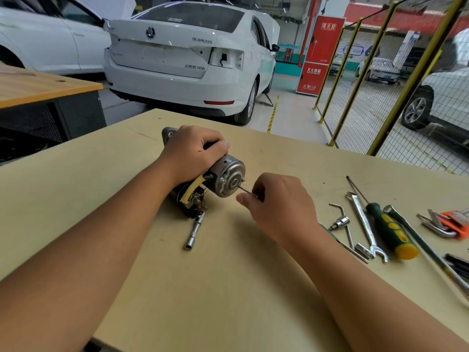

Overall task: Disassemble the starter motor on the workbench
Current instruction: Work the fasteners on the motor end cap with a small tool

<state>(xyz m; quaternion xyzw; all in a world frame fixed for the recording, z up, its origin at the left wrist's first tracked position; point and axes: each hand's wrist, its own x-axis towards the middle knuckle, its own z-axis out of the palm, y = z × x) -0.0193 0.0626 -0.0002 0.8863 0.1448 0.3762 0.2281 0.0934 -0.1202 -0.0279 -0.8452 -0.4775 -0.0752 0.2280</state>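
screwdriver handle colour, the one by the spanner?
Dark green with yellow-orange inlays and end cap; head view, right of the spanner.

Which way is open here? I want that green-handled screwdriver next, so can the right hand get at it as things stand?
Probably yes. The screwdriver lies bare on the workbench, to the right of the right hand, nothing over its handle. But that hand pinches a thin tool at the starter motor and must drop it first.

Pale workbench [253, 288], starter motor [223, 177], socket wrench [195, 231], screwdriver [388, 228]

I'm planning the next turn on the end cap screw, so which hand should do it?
Right hand: it already pinches the thin key at the end cap, while the left hand grips the motor.
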